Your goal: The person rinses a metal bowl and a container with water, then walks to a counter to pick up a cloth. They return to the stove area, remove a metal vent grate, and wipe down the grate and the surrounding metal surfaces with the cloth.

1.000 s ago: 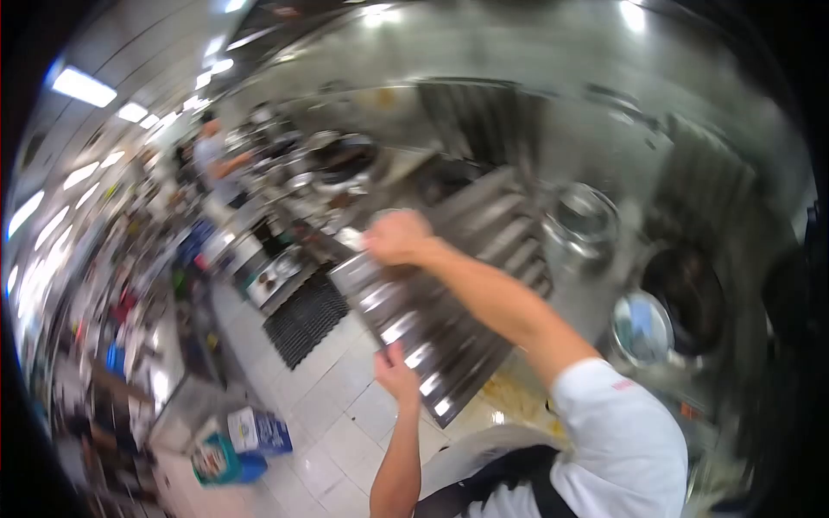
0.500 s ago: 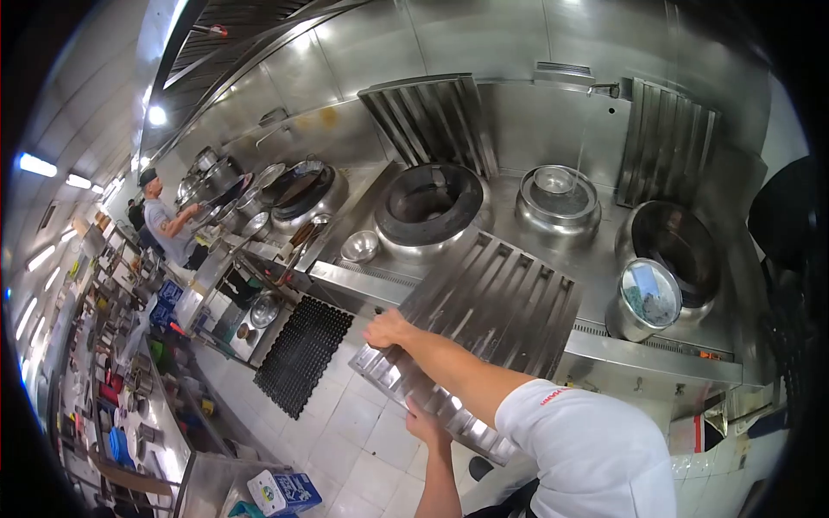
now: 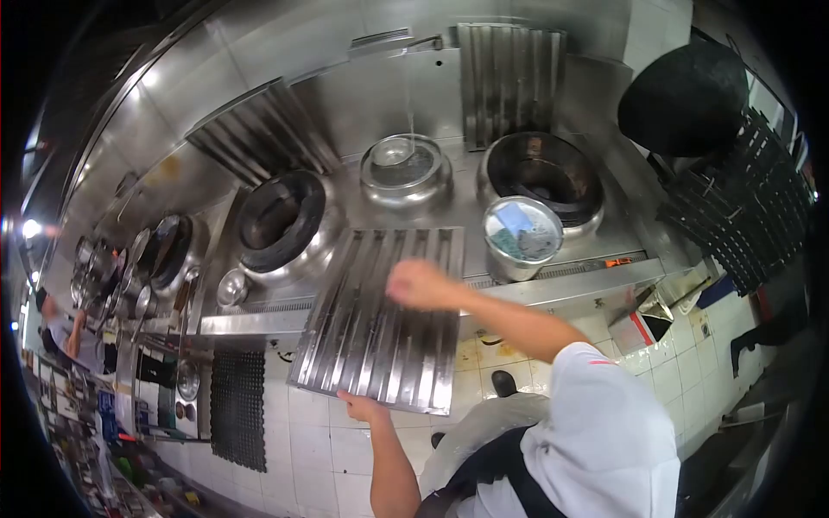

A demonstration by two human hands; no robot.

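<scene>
A ridged metal hood filter (image 3: 345, 345) is tilted in front of me, its far end against the front of the cooking range. My left hand (image 3: 367, 409) grips its near lower edge, with the thumb on top. Above the ridges is my right hand (image 3: 423, 286), closed and slightly blurred; whatever it may hold is hidden. A metal pot (image 3: 518, 268) with a blue cloth (image 3: 515, 217) and greenish, murky contents stands on the range, to the right of the filter.
Wok burners (image 3: 281, 220) line the range, with a water-filled pot (image 3: 406, 177) between two of them. More filters (image 3: 512, 86) lean on the back wall. A black wok (image 3: 686, 99) hangs at right. A rubber mat (image 3: 237, 410) lies on the floor; a co-worker (image 3: 73, 337) stands far left.
My right hand has left the filter's edge and moved over its ridged face. The filter has turned more upright towards me, and my view has swung to the right.
</scene>
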